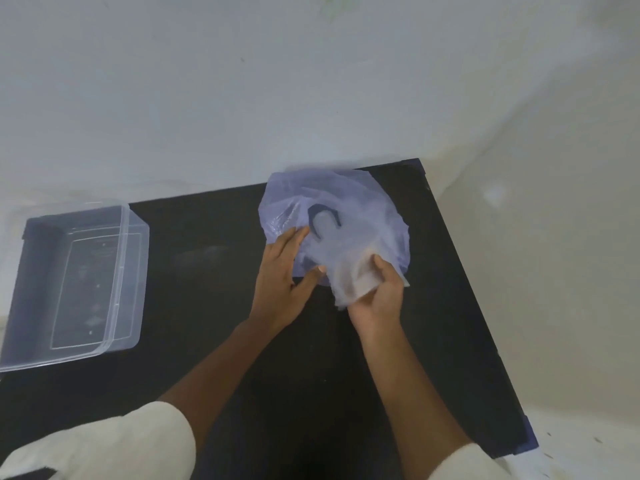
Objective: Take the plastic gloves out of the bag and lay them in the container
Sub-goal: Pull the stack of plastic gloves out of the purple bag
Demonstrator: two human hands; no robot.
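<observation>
A thin bluish plastic bag (349, 199) lies crumpled at the far right of the black table (207, 271). My left hand (282, 271) presses on the bag's near left edge, thumb and fingers pinching the film. My right hand (375, 296) is closed on a clear plastic glove (349, 275) at the bag's near side. The glove is see-through and partly overlaps the bag. A clear rectangular container (136, 271) stands at the table's left end with nothing visible inside.
A white wall runs behind and to the right of the table. The table's right edge (485, 323) slants close past my right hand. Pale sleeves cover both forearms near the bottom of the view.
</observation>
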